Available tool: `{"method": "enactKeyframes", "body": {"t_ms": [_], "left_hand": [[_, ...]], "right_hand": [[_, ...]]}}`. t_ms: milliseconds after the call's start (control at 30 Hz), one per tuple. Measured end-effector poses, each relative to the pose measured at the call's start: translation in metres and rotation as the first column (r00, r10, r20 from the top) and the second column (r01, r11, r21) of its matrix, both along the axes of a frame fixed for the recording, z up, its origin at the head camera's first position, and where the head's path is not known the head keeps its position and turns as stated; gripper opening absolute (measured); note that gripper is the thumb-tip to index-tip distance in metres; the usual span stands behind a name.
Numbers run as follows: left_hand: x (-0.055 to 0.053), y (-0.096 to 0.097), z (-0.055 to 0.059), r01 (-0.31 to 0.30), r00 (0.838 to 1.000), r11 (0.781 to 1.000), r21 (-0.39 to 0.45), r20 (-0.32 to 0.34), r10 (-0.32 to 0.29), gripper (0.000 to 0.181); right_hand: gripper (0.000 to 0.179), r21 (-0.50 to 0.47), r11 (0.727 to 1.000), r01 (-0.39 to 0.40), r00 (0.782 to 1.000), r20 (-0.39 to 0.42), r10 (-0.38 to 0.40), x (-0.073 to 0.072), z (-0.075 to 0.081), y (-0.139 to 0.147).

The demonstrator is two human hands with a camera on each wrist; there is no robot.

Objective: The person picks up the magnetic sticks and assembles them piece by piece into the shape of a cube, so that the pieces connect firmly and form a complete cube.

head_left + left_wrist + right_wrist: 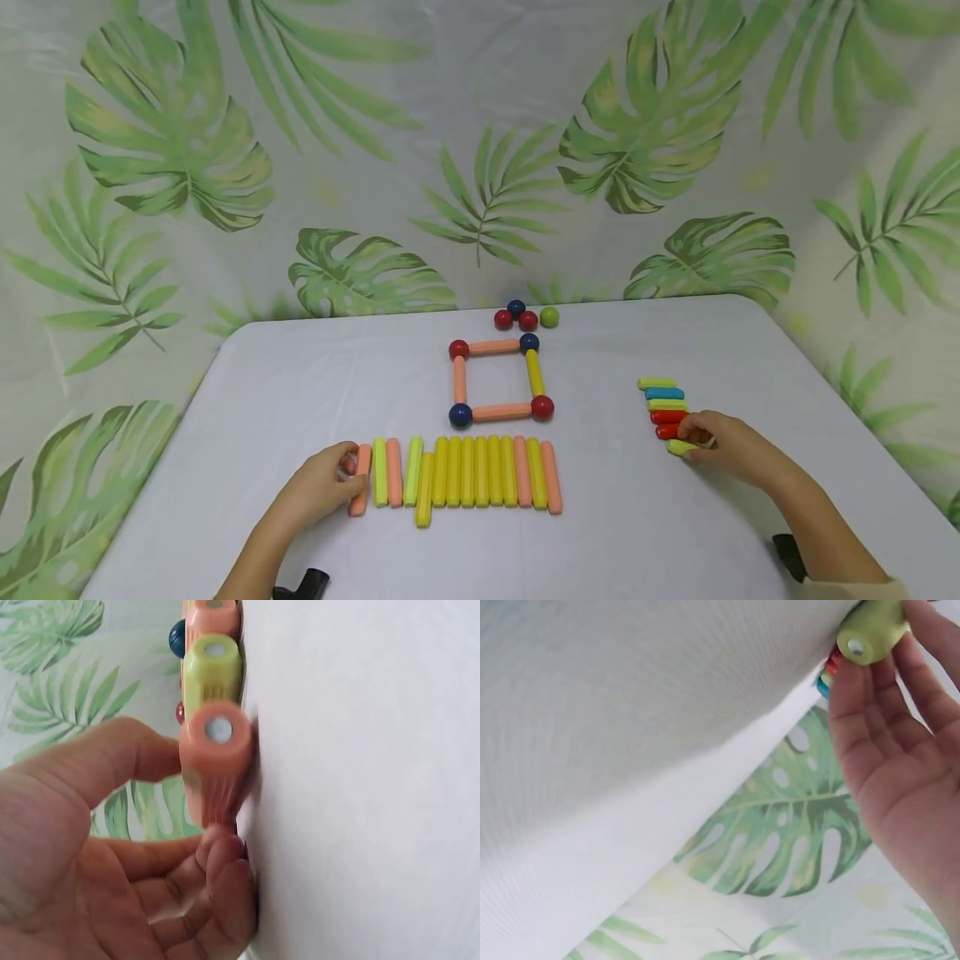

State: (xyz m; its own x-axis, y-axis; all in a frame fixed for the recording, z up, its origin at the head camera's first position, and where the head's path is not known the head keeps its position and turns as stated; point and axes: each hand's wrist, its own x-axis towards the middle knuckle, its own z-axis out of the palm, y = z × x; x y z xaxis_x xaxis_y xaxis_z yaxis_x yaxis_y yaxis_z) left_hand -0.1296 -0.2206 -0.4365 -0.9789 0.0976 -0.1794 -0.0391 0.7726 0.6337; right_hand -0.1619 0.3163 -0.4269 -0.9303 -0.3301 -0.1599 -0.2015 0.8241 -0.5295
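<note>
At the left end of a long row, my left hand (318, 487) pinches a salmon-orange magnetic rod (362, 480) between thumb and fingers. The left wrist view shows the silvery disc in the end of this orange rod (217, 761). Beside it lies a light-green rod (380, 472), standing parallel in the row. On the right, my right hand (731, 450) pinches a light-green magnetic rod (679, 447) at the near end of a short stack of rods. Its disc end faces the right wrist camera, with the thumb and fingers about the green rod (874, 631).
Behind the row lies a square of rods with red and blue balls at its corners, including a red ball (542, 407). Several loose balls, one a green ball (550, 317), sit by the far edge of the white table (600, 533). Yellow rods (468, 472) fill the row's middle.
</note>
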Motion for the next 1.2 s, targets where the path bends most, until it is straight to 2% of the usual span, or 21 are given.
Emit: {"method": "enactKeyframes", "body": {"t_ms": [167,300,433,533,633,767,900,1067,1200], "left_hand": [[0.004,0.007,0.003,-0.044,0.999,0.998,-0.045,0.001,0.044,0.041],[0.004,0.005,0.001,-0.065,0.998,0.998,-0.022,0.008,0.065,0.030],[0.005,0.000,0.000,-0.076,0.997,0.995,0.059,0.008,0.076,0.029],[0.004,-0.003,0.000,-0.080,0.997,0.989,0.128,-0.003,0.081,0.032],[0.002,-0.004,0.000,-0.080,0.996,0.982,0.168,-0.014,0.084,0.034],[0.001,-0.003,-0.001,-0.092,0.995,0.977,0.195,-0.010,0.095,0.035],[0.001,-0.003,-0.001,-0.113,0.993,0.971,0.212,0.001,0.115,0.035],[0.001,-0.003,0.000,-0.111,0.994,0.967,0.230,0.004,0.113,0.035],[0.001,-0.003,0.001,-0.099,0.995,0.965,0.243,-0.002,0.103,0.035]], "right_hand": [[0.020,0.071,0.997,-0.009,1.000,0.021,0.008,0.003,0.000,-0.002],[0.029,0.052,0.998,-0.024,1.000,-0.018,0.025,0.002,0.008,-0.012],[0.034,-0.084,0.995,-0.054,0.997,-0.054,0.050,-0.006,0.019,-0.035],[0.029,-0.204,0.975,-0.086,0.996,-0.050,0.077,-0.017,0.024,-0.056],[0.028,-0.255,0.960,-0.112,0.994,-0.045,0.104,-0.030,0.026,-0.079],[0.029,-0.286,0.955,-0.081,0.997,-0.006,0.083,-0.049,0.022,-0.110],[0.028,-0.327,0.944,-0.033,0.999,-0.022,0.027,-0.065,0.014,-0.140],[0.025,-0.338,0.940,-0.053,0.996,-0.086,0.025,-0.076,0.006,-0.167],[0.023,-0.298,0.953,-0.056,0.997,-0.074,0.035,-0.080,0.000,-0.178]]}}
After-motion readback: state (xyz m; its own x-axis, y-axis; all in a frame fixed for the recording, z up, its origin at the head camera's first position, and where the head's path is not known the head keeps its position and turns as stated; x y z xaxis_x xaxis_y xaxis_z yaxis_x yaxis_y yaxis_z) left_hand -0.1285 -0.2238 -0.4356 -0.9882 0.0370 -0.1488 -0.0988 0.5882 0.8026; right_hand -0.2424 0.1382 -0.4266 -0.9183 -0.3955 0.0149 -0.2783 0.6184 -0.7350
